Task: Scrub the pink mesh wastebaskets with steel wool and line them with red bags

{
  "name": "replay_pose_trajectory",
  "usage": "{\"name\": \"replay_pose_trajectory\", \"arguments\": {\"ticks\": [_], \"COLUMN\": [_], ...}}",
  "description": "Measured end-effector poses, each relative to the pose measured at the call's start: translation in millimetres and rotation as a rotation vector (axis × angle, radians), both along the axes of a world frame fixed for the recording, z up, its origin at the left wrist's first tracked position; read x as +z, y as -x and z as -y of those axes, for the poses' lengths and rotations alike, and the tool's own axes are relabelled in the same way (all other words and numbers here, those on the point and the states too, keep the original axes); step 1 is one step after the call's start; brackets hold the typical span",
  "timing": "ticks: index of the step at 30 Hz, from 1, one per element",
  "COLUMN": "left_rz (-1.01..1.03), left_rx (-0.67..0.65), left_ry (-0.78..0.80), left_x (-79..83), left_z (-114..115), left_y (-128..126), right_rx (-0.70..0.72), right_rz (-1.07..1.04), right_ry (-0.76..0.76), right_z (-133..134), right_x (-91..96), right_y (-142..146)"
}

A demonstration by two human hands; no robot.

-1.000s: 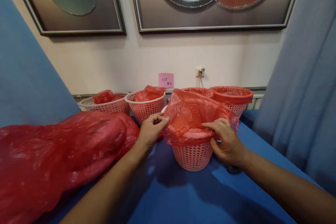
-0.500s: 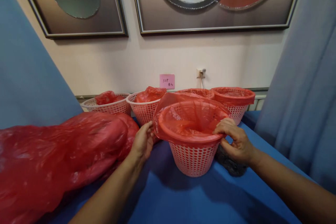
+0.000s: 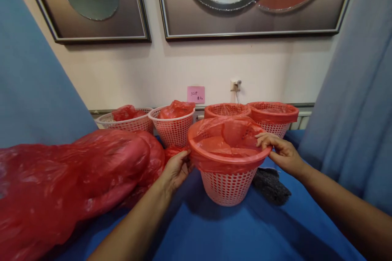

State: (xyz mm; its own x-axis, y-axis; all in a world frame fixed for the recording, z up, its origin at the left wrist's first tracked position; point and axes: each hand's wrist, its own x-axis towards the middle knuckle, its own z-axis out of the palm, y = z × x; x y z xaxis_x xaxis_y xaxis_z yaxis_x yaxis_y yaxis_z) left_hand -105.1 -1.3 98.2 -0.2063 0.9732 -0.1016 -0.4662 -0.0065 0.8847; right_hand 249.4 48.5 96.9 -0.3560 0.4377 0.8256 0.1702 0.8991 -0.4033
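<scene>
A white perforated basket (image 3: 226, 187) stands upright on the blue cloth, lined with a red plastic bag (image 3: 225, 165) whose edge is folded down over the rim all round. At the left side of the rim my left hand (image 3: 177, 169) is closed on the bag's edge, thumb toward me. My right hand (image 3: 283, 153) grips the right side of the lined rim, fingers over the inside and thumb outside. Beyond the rim the bag sags loosely into the basket, hiding its bottom.
Behind stand two white baskets (image 3: 171, 130) with bunched red bags and two lined baskets (image 3: 274, 129). A heap of red plastic bags (image 3: 101, 167) covers the left. A dark grey crumpled thing (image 3: 271, 185) lies right of the basket. Blue curtains (image 3: 349, 89) hang at both sides.
The bag's far and left edge, standing up loosely before, now lies folded down over the rim. My left hand has moved right to the rim; my right hand has shifted slightly right.
</scene>
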Motion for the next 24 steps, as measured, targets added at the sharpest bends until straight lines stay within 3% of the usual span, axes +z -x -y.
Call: {"name": "replay_pose_trajectory", "arguments": {"ticks": [3,7,10,13,17,19,21,22,24], "left_rz": [-0.143,-0.316,-0.333,-0.316,-0.255,-0.209,-0.169,-0.157,-0.147], "left_rx": [0.114,0.334,0.268,0.198,0.139,0.131,0.154,0.169,0.178], "left_ry": [-0.069,-0.280,-0.276,-0.241,-0.196,-0.186,-0.185,-0.188,-0.197], "left_x": [4.5,31.8,47.2,49.6,44.6,43.1,42.5,42.4,42.6], "left_z": [-3,-9,-11,-5,13,22,29,32,38], "left_y": [0,4,4,-1,-11,-16,-22,-25,-33], "right_rx": [0.003,0.013,0.039,0.019,-0.164,-0.358,-0.521,-0.518,-0.383], "right_rz": [0.022,0.044,0.068,0.074,0.083,0.024,-0.074,-0.076,0.069], "right_ry": [0.018,0.035,0.056,0.085,0.077,0.013,-0.097,-0.157,-0.244], "right_z": [0,3,1,-11,-24,-12,20,40,83], "right_x": [-0.3,3.2,6.7,6.8,4.8,8.8,17.0,21.9,30.1], "right_y": [-2,-5,-10,-20,-36,-36,-24,-14,16]}}
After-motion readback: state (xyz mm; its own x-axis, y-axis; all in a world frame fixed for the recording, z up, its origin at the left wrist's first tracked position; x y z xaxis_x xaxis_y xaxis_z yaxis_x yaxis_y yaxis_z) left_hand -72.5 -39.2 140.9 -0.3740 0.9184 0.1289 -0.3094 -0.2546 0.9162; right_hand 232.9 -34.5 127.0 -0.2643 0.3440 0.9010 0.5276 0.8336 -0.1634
